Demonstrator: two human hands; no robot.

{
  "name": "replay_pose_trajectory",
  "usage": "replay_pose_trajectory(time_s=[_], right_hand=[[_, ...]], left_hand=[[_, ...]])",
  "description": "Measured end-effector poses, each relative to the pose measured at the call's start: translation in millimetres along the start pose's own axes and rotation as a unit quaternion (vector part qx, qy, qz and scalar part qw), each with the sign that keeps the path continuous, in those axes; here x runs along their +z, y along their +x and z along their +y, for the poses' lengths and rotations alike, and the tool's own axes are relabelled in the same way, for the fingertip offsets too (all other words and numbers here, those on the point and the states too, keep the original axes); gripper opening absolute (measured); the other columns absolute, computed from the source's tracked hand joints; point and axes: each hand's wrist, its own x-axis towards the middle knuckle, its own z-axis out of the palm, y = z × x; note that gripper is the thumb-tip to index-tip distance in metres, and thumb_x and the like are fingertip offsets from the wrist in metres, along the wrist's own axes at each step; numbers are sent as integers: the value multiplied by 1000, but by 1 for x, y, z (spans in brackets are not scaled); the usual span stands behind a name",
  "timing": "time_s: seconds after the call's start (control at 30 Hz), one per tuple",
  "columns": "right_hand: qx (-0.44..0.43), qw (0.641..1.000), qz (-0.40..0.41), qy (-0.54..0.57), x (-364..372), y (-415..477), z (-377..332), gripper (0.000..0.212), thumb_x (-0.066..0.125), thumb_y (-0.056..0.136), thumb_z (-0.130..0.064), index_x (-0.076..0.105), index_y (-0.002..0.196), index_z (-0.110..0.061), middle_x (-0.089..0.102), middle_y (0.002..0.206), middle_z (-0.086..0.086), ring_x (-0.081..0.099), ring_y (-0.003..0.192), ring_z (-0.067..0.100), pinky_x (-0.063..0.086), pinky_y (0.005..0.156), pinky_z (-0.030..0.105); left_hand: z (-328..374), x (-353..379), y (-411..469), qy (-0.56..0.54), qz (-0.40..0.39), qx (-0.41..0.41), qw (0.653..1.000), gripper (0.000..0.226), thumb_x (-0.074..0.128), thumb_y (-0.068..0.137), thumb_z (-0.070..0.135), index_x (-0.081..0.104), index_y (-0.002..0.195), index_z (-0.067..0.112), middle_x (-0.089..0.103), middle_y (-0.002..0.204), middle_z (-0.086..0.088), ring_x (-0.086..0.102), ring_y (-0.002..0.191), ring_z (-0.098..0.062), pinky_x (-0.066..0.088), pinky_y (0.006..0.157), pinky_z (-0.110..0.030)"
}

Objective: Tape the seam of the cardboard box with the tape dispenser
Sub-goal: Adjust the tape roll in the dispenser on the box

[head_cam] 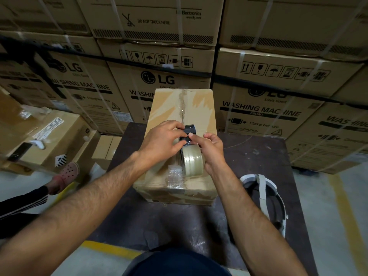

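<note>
From my end, I see a long brown cardboard box (pixel 201 114) lying lengthwise on a dark, scuffed table (pixel 175 226). Its near end sits about mid-table and its far end reaches the far edge. The centre seam (pixel 183 108) runs away from me along the box top, with ragged old tape over its far stretch.

A tape dispenser (pixel 190 135), with a black toothed head and a fat roll of pale glossy tape, rests on the box top over the seam, towards the near half. Its teeth point to the far end.

Both of my hands are on it. The left hand (pixel 159 142) comes in from the left, its fingers curled over the black head and the thumb tucked under, pinching it. The right hand (pixel 214 150) cups the right side of the roll, with its thumb pressed onto the head and the other fingers bent round the far side.

A crumpled wad of clear plastic (pixel 175 177) lies on the box top near its near end, just left of the roll.

A white headset with a grey strap (pixel 262 198) sits by the table's right edge, apart from the box. Beyond the table, strapped brown washing-machine cartons (pixel 258 108) are stacked high. On the floor to the left I see a foot in a pink perforated clog (pixel 68 173).
</note>
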Motion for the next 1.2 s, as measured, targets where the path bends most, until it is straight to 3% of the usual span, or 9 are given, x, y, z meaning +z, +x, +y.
replay_pose_trajectory(time_s=[0.07, 0.17, 0.23, 0.33, 0.47, 0.63, 0.87, 1.07, 1.2], right_hand=[[-12, 1000, -1, -18, -2, -2, -3, 55, 95, 74, -12, 50, 104, -17, 78, 100, 27, 72, 83, 29, 58, 93, 52], [-25, 999, 10, -46, -4, -3, -8, 46, 88, 84, -8, 50, 107, -16, 77, 93, 22, 73, 64, 12, 53, 62, 19], [-25, 998, 15, -46, -4, -5, -11, 46, 88, 84, -8, 50, 108, -16, 78, 96, 25, 72, 61, 10, 49, 51, 15], [-31, 998, 9, -51, -4, -5, -10, 47, 90, 82, -10, 51, 107, -17, 79, 92, 22, 75, 73, 18, 56, 62, 21], [-62, 995, 4, -81, -3, -3, -8, 42, 89, 85, -12, 53, 106, -17, 80, 85, 13, 76, 74, 11, 54, 70, 17], [-79, 992, -4, -98, -1, -2, 2, 44, 91, 83, -20, 53, 107, -21, 82, 88, 15, 80, 96, 29, 56, 96, 39], [-68, 998, 12, -6, 1, -8, 3, 47, 87, 86, -6, 48, 109, -19, 79, 101, 27, 76, 83, 18, 57, 85, 26], [-54, 998, 9, 42, 0, -10, 2, 46, 84, 86, 1, 47, 107, -18, 74, 97, 26, 73, 79, 23, 59, 78, 32], [-55, 997, 10, 56, -1, -10, 0, 49, 82, 86, 5, 45, 111, -15, 72, 91, 24, 72, 66, 14, 58, 64, 22]], left_hand=[[3, 2, 0, 15, 15, -9, 1000, 22, 80, 87, 29, 81, 106, 19, 71, 118, -2, 66, 111, -26, 59, 85, -44], [8, 3, -1, 21, 31, -23, 999, 19, 80, 87, 29, 81, 102, 17, 71, 118, -1, 66, 112, -25, 59, 82, -42], [8, 5, -2, 22, 36, -29, 999, 17, 79, 87, 29, 80, 99, 16, 72, 117, -1, 67, 109, -25, 59, 81, -40], [6, 7, -5, 13, 38, -28, 999, 14, 77, 89, 25, 80, 98, 14, 72, 115, -2, 69, 105, -25, 59, 81, -42], [4, 7, -6, 13, 41, -18, 999, 12, 73, 89, 20, 81, 95, 13, 72, 112, -3, 69, 101, -26, 59, 80, -43], [0, 10, -8, 13, 67, -32, 997, 17, 69, 86, 26, 80, 85, 14, 73, 103, -1, 70, 92, -24, 60, 69, -42], [3, 20, -13, -71, 102, -69, 990, 12, 77, 85, 23, 79, 88, 12, 72, 106, 2, 67, 93, -19, 58, 78, -37], [7, 24, -13, -89, 118, -78, 986, 8, 79, 83, 15, 79, 89, 10, 72, 107, 1, 68, 94, -18, 59, 80, -37], [8, 25, -13, -92, 128, -70, 985, 6, 78, 83, 12, 78, 88, 9, 72, 107, 0, 68, 95, -18, 58, 79, -37]])
